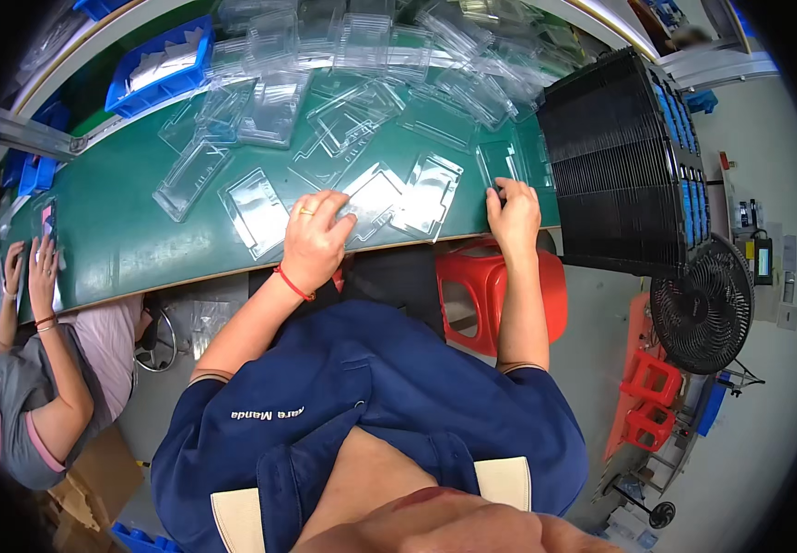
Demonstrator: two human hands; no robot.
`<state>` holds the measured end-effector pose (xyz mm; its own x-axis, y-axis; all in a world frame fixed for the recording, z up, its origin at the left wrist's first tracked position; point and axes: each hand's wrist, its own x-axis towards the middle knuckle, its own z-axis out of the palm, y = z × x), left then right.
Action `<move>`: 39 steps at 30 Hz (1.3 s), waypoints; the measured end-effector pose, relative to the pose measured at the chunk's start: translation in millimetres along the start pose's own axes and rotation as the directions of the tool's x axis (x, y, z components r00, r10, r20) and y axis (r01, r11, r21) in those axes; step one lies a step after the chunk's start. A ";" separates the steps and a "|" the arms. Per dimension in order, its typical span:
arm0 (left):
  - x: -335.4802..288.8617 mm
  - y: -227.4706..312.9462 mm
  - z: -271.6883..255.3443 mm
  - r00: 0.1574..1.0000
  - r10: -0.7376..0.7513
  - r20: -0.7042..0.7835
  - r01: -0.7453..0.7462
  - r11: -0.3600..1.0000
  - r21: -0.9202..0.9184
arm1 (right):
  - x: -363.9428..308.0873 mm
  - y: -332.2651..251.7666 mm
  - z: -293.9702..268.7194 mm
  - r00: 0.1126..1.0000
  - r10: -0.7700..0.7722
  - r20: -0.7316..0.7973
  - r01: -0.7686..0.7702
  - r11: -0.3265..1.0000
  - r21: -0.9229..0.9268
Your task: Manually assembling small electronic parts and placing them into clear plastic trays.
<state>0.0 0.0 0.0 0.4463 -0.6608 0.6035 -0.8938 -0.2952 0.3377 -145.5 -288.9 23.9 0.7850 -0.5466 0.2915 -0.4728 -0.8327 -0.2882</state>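
Probably, lifting by the rims is sparing thin plastic best. The left hand [317, 238] is resting half-curled between a clear tray [256, 212] and, rightward, a second tray [375, 195]; the right hand [515, 219] is bending loosely at the near end of a third tray [499, 158]. Whether either is gripping, I cannot tell.

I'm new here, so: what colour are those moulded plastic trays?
The moulded plastic trays are clear and colourless, best seen in head view.

navy short-sleeved shirt [362, 373] | cream collar panels [503, 484] | red bracelet [294, 284] | gold ring [306, 211]
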 end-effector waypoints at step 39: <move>-266.6 -0.7 -76.1 0.485 -0.807 0.338 0.873 0.469 -0.133 | 29.8 55.5 -5.7 0.962 -0.232 -0.147 0.217 0.970 -0.110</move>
<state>-114.9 228.9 -106.2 0.9220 -0.3157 -0.2243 -0.0234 -0.6236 0.7814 -150.7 -351.9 21.8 0.8057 -0.3459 0.4808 -0.3323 -0.9360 -0.1164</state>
